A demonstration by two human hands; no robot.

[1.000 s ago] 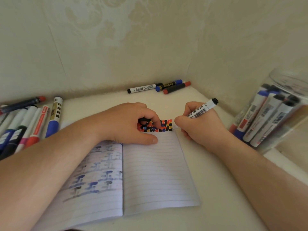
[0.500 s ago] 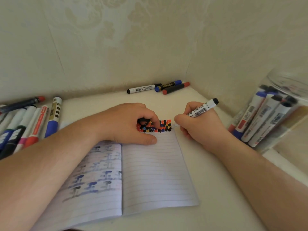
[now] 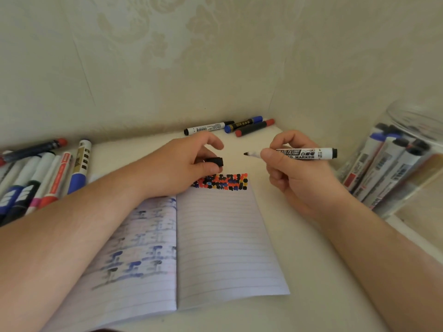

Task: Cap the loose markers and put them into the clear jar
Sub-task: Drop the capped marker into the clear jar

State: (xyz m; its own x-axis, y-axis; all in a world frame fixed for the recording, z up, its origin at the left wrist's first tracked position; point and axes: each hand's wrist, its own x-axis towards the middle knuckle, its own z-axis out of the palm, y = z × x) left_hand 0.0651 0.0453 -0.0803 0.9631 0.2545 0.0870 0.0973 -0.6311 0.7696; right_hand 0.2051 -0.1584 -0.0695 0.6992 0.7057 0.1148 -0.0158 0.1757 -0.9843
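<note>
Holding the uncapped white marker (image 3: 302, 154) level above the desk (image 3: 311, 271) in your right hand (image 3: 294, 173), fingers pinching its barrel, you pinch its black cap (image 3: 215, 161) in your left hand (image 3: 184, 164), so next line them up, press on, then reach right to the clear jar (image 3: 407, 164).

left hand (image 3: 182, 164): bare, no rings | right hand (image 3: 294, 178): bare | forearms: sleeveless

Plastic, paper and a clear jar

Smooth white plastic marker (image 3: 304, 154), matt black cap (image 3: 215, 161); matt lined paper notebook (image 3: 225, 248); glossy clear jar (image 3: 412, 130) at right; embossed wallpaper (image 3: 167, 56).
</note>
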